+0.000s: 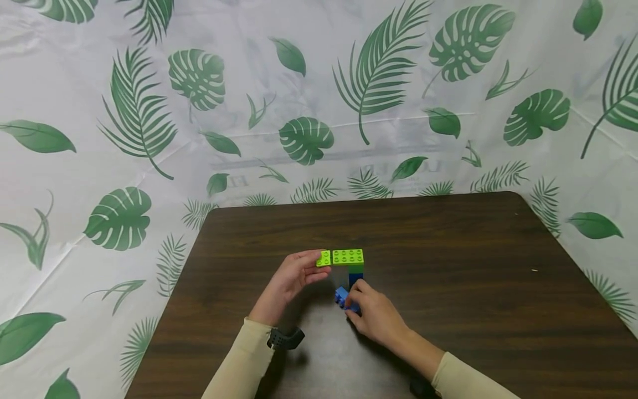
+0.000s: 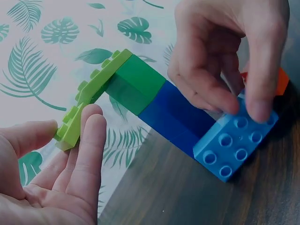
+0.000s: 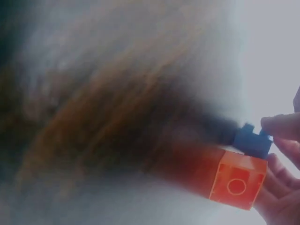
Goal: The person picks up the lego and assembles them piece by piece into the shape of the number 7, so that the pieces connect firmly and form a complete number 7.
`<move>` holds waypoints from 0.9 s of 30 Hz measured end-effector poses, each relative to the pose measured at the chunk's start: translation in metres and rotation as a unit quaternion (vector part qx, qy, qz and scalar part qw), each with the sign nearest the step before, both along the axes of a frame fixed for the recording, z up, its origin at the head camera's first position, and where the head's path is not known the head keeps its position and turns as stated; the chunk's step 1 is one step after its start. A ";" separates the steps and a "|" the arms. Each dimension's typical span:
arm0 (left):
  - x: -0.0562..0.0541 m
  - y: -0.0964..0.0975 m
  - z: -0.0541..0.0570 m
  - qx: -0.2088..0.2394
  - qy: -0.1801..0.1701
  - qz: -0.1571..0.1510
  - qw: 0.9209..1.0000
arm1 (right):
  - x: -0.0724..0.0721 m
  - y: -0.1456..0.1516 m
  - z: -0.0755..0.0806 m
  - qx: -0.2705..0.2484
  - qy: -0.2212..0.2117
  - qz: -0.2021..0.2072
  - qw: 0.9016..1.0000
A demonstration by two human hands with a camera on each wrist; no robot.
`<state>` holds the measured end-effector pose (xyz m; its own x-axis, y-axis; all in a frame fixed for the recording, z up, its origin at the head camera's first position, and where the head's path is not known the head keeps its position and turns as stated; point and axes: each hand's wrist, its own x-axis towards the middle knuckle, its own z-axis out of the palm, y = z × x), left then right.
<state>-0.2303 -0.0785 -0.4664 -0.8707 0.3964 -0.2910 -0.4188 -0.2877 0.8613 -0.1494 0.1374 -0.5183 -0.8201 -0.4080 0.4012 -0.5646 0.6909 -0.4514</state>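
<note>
My left hand (image 1: 294, 275) pinches a small lime green brick (image 2: 70, 129) between thumb and fingers. That brick lies end to end with a longer lime green brick (image 1: 348, 256), which sticks out sideways from the top of a green brick (image 2: 140, 79). Dark blue bricks (image 2: 180, 115) continue below the green one. At their foot is a light blue studded brick (image 2: 234, 143); my right hand (image 1: 376, 316) grips its near end with thumb and fingers. An orange brick (image 3: 238, 183) sits against a blue piece (image 3: 253, 141) by the right fingers; the left wrist view shows it partly hidden.
The bricks stand on a dark wood-grain table (image 1: 473, 266), with its far edge against a white leaf-print sheet (image 1: 319, 83). A tiny pale scrap (image 1: 535, 270) lies to the right. Most of the right wrist view is a dark blur.
</note>
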 end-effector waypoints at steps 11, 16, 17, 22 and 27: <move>-0.002 0.005 0.003 -0.023 0.019 -0.010 1.000 | 0.002 0.008 0.003 0.041 -0.049 -0.031 0.997; 0.000 0.005 0.004 -0.020 0.022 0.000 1.000 | 0.003 0.008 0.003 0.093 -0.012 -0.015 0.995; 0.001 0.005 0.004 -0.017 0.019 0.002 1.000 | 0.003 0.008 0.002 0.101 -0.011 -0.012 0.995; 0.002 0.005 0.005 -0.013 0.011 0.007 1.000 | 0.004 0.011 0.005 0.102 -0.024 0.007 0.994; 0.002 0.006 0.006 -0.020 0.012 0.018 1.000 | 0.004 0.017 0.021 0.049 -0.041 0.051 0.997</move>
<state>-0.2286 -0.0727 -0.4602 -0.8912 0.3535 -0.2842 -0.3874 -0.2670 0.8824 -0.1457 0.1545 -0.4975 -0.8003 -0.5249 0.2898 -0.5988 0.6744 -0.4320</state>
